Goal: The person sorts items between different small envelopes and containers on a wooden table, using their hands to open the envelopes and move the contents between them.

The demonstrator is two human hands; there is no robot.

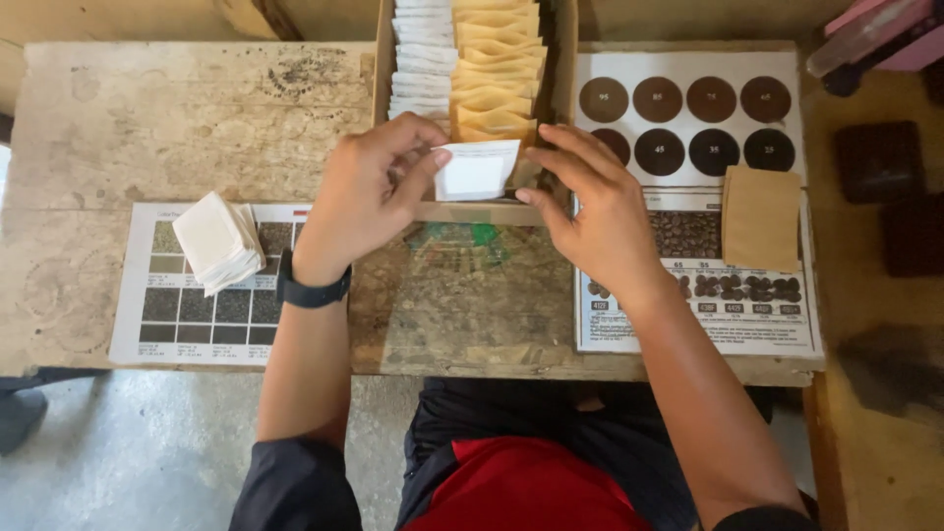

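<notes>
Left hand [366,192] is pinching the left edge of a small white sachet [476,170] between thumb and fingertips; right hand [590,211] is lying alongside with fingers spread, touching the sachet's right corner. Whether the right hand is actually gripping it cannot be told. The sachet is being held upright at the near end of a long cardboard box [472,210], just above its front wall. A black watch [313,290] is sitting on the left wrist.

Both hands are working over a worn, stained wooden bench [147,118]. Grey concrete floor [147,452] is showing below its near edge.

The box is running away from the person and is holding two rows standing on edge: white sachets [421,59] on the left, tan paper envelopes [497,59] on the right.

Left of the hands, a loose stack of white sachets [218,241] is lying on a printed chart of small dark and grey squares [187,315]. Right of the box, a white sheet with two rows of dark brown discs [688,108] is lying flat; nearer the person, a sheet with pictures of coffee beans [708,305]. A single tan envelope [760,216] is resting across both sheets. A pink object [875,29] is showing at the far right corner.
</notes>
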